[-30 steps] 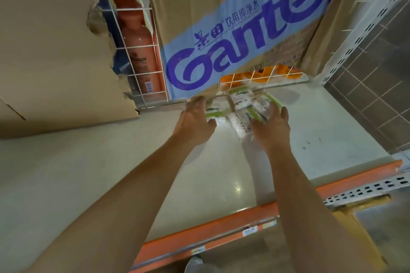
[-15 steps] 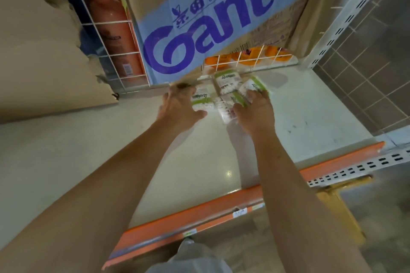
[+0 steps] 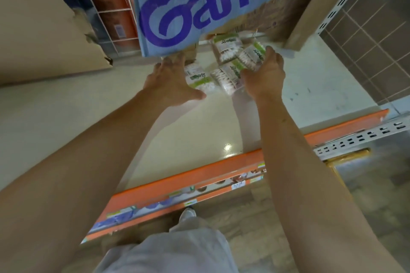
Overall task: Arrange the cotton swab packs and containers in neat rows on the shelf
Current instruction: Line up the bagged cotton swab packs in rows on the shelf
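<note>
Left grip (image 3: 170, 80) presses spread and right grip (image 3: 265, 71) curls on the swab packs (image 3: 226, 47), so squeezing could knock them crooked.

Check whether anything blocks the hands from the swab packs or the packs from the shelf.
Nothing between them: the left hand and right hand both touch the cotton swab packs. A blue-banded cardboard box overhangs just behind the packs; the shelf in front looks free.

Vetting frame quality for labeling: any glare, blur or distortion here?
Head view: one glare spot on the shelf near its orange edge; cotton swab packs and print on the box look motion-softened; wide-angle stretch on both forearms.
</note>
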